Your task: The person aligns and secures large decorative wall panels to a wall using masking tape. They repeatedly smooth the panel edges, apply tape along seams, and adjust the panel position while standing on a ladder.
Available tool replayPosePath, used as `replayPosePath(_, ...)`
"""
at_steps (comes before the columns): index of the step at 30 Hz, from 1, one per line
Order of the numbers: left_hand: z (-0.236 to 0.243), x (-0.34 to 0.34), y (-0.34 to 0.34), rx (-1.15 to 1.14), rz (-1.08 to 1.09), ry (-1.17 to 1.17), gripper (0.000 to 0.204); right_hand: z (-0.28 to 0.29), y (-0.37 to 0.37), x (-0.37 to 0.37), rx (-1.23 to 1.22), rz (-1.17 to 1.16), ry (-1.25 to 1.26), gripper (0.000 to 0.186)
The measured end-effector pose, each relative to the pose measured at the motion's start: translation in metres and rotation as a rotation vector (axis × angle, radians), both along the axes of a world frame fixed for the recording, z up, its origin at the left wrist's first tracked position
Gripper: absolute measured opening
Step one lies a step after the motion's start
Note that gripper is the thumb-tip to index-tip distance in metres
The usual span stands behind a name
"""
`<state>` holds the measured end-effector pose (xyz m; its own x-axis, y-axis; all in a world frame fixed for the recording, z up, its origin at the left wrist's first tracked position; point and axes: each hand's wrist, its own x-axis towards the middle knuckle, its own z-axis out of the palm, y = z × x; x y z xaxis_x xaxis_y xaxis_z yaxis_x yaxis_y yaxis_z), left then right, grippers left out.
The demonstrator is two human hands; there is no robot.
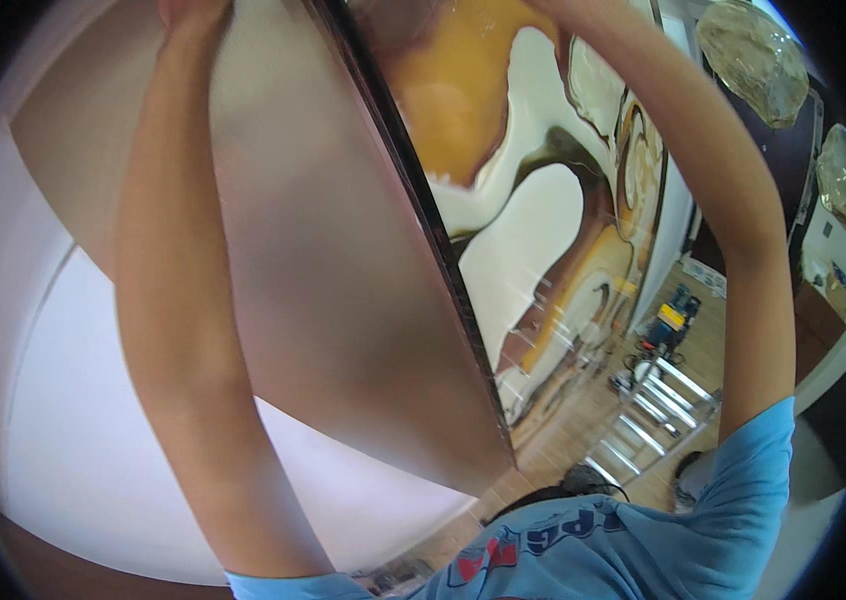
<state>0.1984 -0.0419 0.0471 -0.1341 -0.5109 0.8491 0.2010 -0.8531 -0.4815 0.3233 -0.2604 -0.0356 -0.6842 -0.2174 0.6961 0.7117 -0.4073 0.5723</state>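
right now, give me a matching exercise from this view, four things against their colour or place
1. left hand
2. marbled panel
3. ladder
4. long strip

A. silvery, lower right
B. black, slanting down beside the pattern
C. cut off by the top edge
D. white, gold and brown

Pairs: 1-C, 2-D, 3-A, 4-B

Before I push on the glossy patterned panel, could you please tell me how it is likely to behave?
The patterned panel is probably stiff, since it looks flat with no folds. Its face may be slippery, as the shine and pale reflected streaks suggest a smooth finish. It could feel heavy if loose, given how much of the view it fills.
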Motion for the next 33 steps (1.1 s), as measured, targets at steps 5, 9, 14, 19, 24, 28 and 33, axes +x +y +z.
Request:
replayPosePath(5, 0.003, -0.002, 0.001, 0.110, 0.070, -0.083, 0.027, -0.145, -0.044, 0.002, -0.202, 0.208, 0.532, 0.010)
replayPosePath(9, 0.003, -0.006, 0.002, -0.030, 0.208, 0.068, 0.048, -0.297, -0.079, -0.035, -0.265, 0.387, 0.741, 0.021)
replayPosePath(14, -0.006, -0.001, -0.003, -0.016, 0.175, 0.037, 0.051, -0.443, -0.119, -0.068, -0.402, 0.543, 1.290, 0.021)
replayPosePath(19, -0.008, 0.000, -0.007, 0.050, 0.210, 0.033, 0.054, -0.537, -0.163, -0.067, -0.390, 0.684, 1.763, 0.028)
replayPosePath(24, -0.012, 0.005, -0.010, -0.046, 0.205, 0.040, 0.051, -0.575, -0.205, -0.045, -0.567, 0.608, 1.948, 0.038)
replayPosePath(28, -0.016, 0.007, -0.019, -0.063, 0.225, 0.028, 0.051, -0.578, -0.223, -0.012, -0.635, 0.547, 1.881, 0.038)
replayPosePath(33, -0.023, 0.009, -0.030, -0.116, 0.311, 0.037, 0.063, -0.581, -0.241, 0.017, -0.706, 0.518, 1.855, 0.035)
